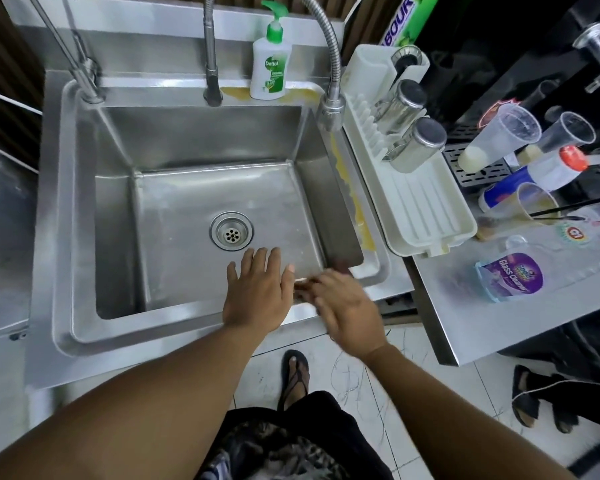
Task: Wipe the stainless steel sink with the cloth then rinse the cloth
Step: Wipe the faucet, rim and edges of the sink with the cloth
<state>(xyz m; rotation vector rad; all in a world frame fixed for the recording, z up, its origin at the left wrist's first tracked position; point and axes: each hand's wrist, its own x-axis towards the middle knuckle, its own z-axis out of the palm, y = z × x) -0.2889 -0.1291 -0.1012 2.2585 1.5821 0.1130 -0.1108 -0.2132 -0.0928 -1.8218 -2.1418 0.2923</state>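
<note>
Steel sink (201, 188) sunk into the counter (42, 237), drain (231, 232) in the middle of the basin floor. Left hand (257, 292) over the front rim of the sink, palm down, fingers (262, 261) straight and spread, pointing toward the drain and stopping just short of it. Left grip released, grasping nothing. Touching the steel or hovering above it: impossible to tell.

Right hand (347, 306) just beside the left, over the front right corner of the sink rim, smeared by blur. Right grip clenched or released: impossible to tell. No telling either whether the cloth sits under those blurred fingers.

Yellowish stain (347, 188) along the right rim, with a second patch on the back rim. Soap bottle (271, 64) with a green pump upright on the back rim, at that second patch. Hose tap (331, 109) curving down over the back right corner of the basin, and a straight tap (212, 64) left of the bottle.

White drying rack (420, 195) just beside the right rim, with steel cups (426, 140) upside down at its far end. Glass cleaner bottle (510, 275) on its side on the right-hand counter, near the front edge. Clear plastic cups (499, 136) further back. Sandalled foot (295, 375) on the tiled floor below the front edge.
</note>
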